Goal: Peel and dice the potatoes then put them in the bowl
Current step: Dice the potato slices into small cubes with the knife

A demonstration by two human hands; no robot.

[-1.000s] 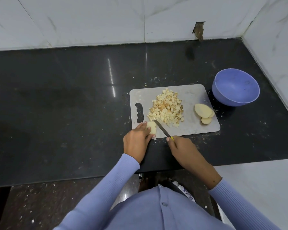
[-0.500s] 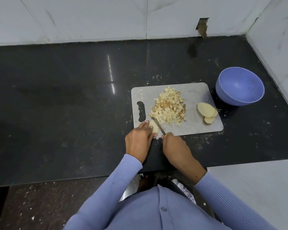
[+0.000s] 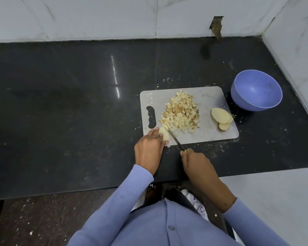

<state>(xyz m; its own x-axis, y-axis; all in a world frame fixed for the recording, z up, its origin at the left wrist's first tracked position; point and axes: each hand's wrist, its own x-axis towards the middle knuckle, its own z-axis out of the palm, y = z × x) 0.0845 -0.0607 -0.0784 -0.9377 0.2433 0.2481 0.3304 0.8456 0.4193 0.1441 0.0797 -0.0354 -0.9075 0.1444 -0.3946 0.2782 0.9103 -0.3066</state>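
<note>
Head view looks down on a wide black table [image 3: 69, 107] that meets white marble wall tiles [image 3: 96, 16] at the back and on the right. A grey cutting board [image 3: 212, 98] lies flat on the table toward the right of the middle, its handle slot at the left end. Just beside the board's far right corner, apart from it, a blue-purple bowl [image 3: 256, 90] stands upright on the table and looks bare inside.

In the middle of the board sits a heap of diced potato [image 3: 180, 113], pale cubes with some browner ones mixed in. Near the board's right edge lie a few peeled potato slices [image 3: 220, 117], overlapping one another. Small crumbs and flecks are scattered on the table around the board.

At the board's near left corner the left hand [image 3: 148, 150] presses down on a peeled potato piece [image 3: 164, 134], its grip narrow, fingertips curled over the piece. The right hand [image 3: 197, 162] has its grip closed around the handle of a knife [image 3: 175, 140]; only a bit of yellow handle shows past the fingers. The thin blade slants up and left across the board edge, its tip at the right side of the held piece, next to the heap. Both arms wear light blue ribbed sleeves [image 3: 124, 197].
</note>
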